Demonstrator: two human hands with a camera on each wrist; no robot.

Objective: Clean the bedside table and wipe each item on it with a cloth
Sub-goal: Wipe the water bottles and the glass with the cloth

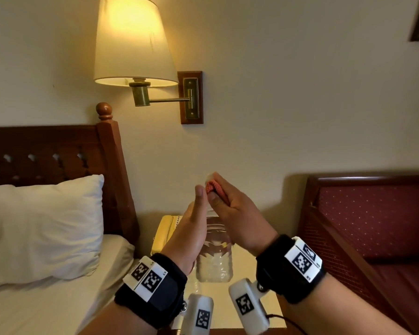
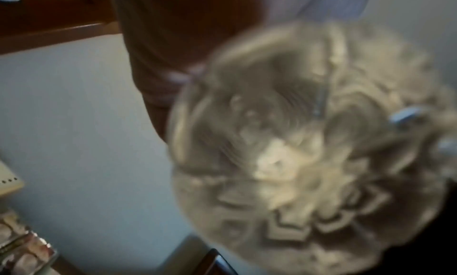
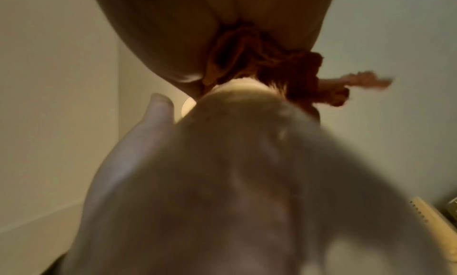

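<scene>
A clear plastic water bottle (image 1: 214, 257) is held upright above the white bedside table (image 1: 228, 308). My left hand (image 1: 194, 223) grips its upper body from the left, thumb pointing up. My right hand (image 1: 228, 204) pinches a pinkish-red cloth (image 1: 211, 186) over the bottle's cap and neck. The left wrist view shows the bottle's ribbed base (image 2: 296, 152), blurred. In the right wrist view the cloth (image 3: 247, 50) is bunched under my palm on top of the bottle (image 3: 247, 162).
A cream telephone (image 1: 166, 230) sits at the back of the table. The bed with a white pillow (image 1: 46, 226) and a wooden headboard (image 1: 111, 153) is on the left. A red upholstered seat (image 1: 373, 226) stands on the right. A lit wall lamp (image 1: 133, 42) hangs above.
</scene>
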